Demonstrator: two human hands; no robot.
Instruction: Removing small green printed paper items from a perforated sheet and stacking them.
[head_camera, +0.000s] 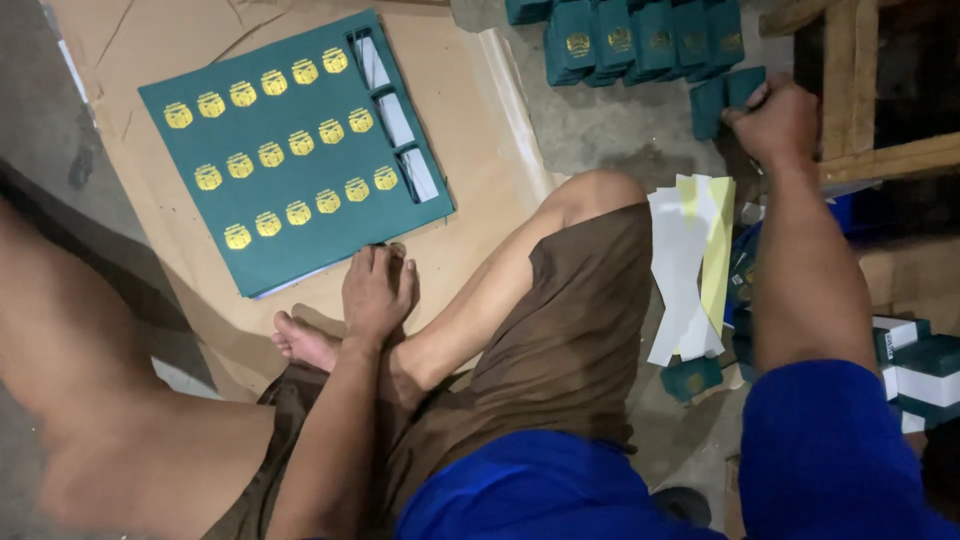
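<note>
the flat dark green card sheet (290, 150), printed with rows of gold round emblems, lies on the brown kraft paper (470, 130) spread over the floor, three white slips tucked along its right edge. the left hand (375, 290) sits at its near edge, fingers curled down, tips touching the sheet's lower rim, arm stretched straight out between the knees. over on the other side, the right hand (775, 120) is clenched into a fist on a small dark green folded cover (725, 100), arm fully extended. just beyond it stands a row of small dark green booklets (640, 40). beside the right knee rests a stack of white and yellow paper strips (690, 260).
</note>
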